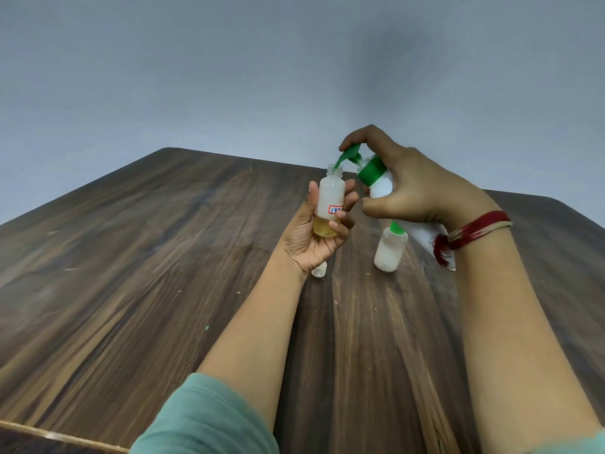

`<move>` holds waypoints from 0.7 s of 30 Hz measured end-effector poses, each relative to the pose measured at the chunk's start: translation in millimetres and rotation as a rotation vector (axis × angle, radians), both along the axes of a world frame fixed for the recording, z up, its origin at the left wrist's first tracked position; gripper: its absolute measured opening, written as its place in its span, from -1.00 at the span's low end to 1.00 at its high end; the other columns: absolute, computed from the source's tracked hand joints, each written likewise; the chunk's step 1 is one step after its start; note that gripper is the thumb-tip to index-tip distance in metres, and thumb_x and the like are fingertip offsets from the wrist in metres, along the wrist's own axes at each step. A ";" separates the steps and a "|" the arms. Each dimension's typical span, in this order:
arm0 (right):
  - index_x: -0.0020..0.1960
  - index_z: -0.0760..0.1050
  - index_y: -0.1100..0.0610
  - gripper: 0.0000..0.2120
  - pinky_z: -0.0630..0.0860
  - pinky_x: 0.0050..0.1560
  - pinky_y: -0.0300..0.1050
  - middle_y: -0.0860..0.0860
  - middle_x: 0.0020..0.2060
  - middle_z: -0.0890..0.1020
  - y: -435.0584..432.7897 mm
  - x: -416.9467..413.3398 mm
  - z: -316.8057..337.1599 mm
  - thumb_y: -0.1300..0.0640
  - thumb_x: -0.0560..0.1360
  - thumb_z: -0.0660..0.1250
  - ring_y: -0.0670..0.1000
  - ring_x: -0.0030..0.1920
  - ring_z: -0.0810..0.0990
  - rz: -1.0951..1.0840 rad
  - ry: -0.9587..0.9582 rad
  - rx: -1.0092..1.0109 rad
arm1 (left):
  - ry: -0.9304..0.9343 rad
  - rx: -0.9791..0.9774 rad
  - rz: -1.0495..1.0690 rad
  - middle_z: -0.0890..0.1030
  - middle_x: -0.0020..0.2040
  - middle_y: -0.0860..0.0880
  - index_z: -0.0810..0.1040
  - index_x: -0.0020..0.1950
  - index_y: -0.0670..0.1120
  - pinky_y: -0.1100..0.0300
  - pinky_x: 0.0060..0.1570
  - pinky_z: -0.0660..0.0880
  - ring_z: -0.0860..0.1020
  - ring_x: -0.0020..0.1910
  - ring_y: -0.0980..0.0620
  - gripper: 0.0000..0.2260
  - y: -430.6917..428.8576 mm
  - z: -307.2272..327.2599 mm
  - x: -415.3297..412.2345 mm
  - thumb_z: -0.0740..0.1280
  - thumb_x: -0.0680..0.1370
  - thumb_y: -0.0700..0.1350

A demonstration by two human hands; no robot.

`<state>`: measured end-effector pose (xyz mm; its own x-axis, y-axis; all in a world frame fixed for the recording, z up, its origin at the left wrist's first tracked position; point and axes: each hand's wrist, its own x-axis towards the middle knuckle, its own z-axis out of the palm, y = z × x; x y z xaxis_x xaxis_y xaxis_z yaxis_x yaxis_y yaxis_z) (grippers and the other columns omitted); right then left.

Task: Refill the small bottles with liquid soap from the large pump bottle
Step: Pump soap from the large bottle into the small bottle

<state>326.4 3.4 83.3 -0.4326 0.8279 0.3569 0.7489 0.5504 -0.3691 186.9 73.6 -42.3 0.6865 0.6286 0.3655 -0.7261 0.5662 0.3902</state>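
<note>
Both hands are busy above the far middle of the dark wood-grain table [163,257]. The left hand [311,240] curls its fingers and thumb round a small clear plastic bottle with a red-bordered white label [330,198]. This bottle's long axis is nearly upright, its open mouth points to 12 o'clock, and a shallow layer of yellow liquid sits at its bottom. The right hand [415,191] grips the large white pump bottle with a green collar [381,188] by its shoulder, and one finger lies on top of the green pump head [350,154]. The large bottle leans, its long axis running from 5 o'clock at its lower body up to 11 o'clock at the pump. Its spout slants down toward 7 o'clock, with the tip at the small bottle's mouth. At 5 o'clock from the held bottle, a second small translucent bottle with a pointed green cap [391,249] stands upright on the table, just beside the large bottle's lower body. A small translucent cap [319,269] lies on the table at 6 o'clock from the left hand, partly hidden by the wrist. A red thread band [471,234] circles the right wrist, and a teal sleeve [203,417] covers the left upper arm.
</note>
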 end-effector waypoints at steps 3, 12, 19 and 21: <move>0.23 0.32 -0.05 -0.46 0.33 -0.35 -0.39 -0.09 -0.33 0.48 0.8 1.0 0.1 0.29 0.35 0.37 -0.15 -0.37 0.41 -0.001 0.015 0.012 | 0.037 0.001 0.028 0.67 -0.10 -0.21 0.62 0.09 -0.29 0.29 -0.40 0.56 0.60 -0.33 0.02 -0.52 -0.7 0.1 0.4 0.61 0.26 -0.10; 0.29 0.30 -0.08 -0.41 0.34 -0.34 -0.44 -0.13 -0.35 0.49 2.0 -0.6 -1.0 0.28 0.34 0.36 -0.19 -0.37 0.43 -0.001 0.018 -0.001 | 0.009 0.001 0.018 0.66 -0.07 -0.22 0.61 0.12 -0.30 0.26 -0.38 0.57 0.61 -0.30 0.01 -0.52 0.6 0.6 0.0 0.59 0.30 -0.10; 0.35 0.28 -0.10 -0.35 0.35 -0.31 -0.45 -0.20 -0.29 0.49 1.2 -0.4 -0.4 0.25 0.35 0.40 -0.10 -0.33 0.45 0.008 -0.001 0.000 | -0.009 -0.004 0.003 0.66 -0.07 -0.23 0.61 0.12 -0.31 0.25 -0.38 0.57 0.61 -0.30 0.00 -0.53 0.3 0.3 -0.3 0.58 0.31 -0.10; 0.31 0.30 -0.08 -0.39 0.36 -0.33 -0.41 -0.11 -0.31 0.50 0.9 0.3 -0.4 0.29 0.36 0.39 -0.08 -0.35 0.43 0.011 0.000 0.002 | 0.010 -0.006 0.019 0.66 -0.09 -0.21 0.62 0.10 -0.30 0.27 -0.39 0.57 0.60 -0.32 0.01 -0.52 -0.6 1.1 -0.4 0.60 0.28 -0.10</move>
